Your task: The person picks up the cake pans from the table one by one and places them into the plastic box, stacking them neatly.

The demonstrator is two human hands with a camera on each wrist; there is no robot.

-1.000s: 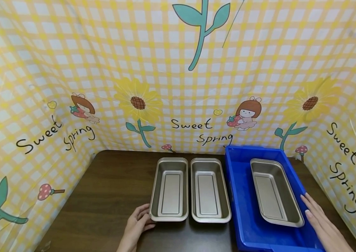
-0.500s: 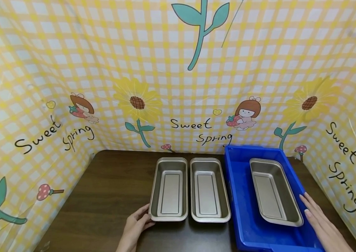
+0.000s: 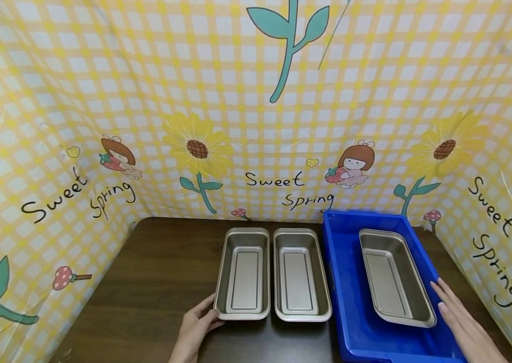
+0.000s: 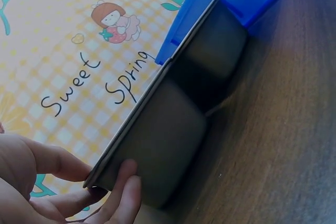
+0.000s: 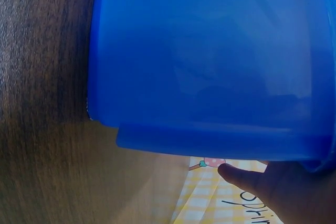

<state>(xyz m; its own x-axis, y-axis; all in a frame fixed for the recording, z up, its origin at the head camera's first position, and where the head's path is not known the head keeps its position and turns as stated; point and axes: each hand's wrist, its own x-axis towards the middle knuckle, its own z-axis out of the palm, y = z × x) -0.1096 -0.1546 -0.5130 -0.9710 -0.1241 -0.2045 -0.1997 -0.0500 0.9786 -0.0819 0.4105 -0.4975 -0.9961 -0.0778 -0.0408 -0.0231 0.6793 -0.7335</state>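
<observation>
In the head view, two metal loaf pans stand side by side on the dark wooden table. My left hand (image 3: pixel 194 327) pinches the near left corner of the left loaf pan (image 3: pixel 243 277). The left wrist view shows thumb and fingers of that hand (image 4: pixel 31 187) at the rim, with fingertips against the outer wall of the pan (image 4: pixel 157 129). To its right is the middle loaf pan (image 3: pixel 297 277). A third loaf pan (image 3: pixel 394 282) sits slightly slanted inside a blue plastic tray (image 3: pixel 351 307). My right hand (image 3: pixel 466 320) rests with straight fingers along the tray's right wall.
Wood table top (image 3: pixel 147 282) extends left of the pans. A yellow checked cloth (image 3: pixel 256 126) with printed flowers and figures hangs behind and at both sides. The blue tray stands close to the back cloth, beside the middle pan.
</observation>
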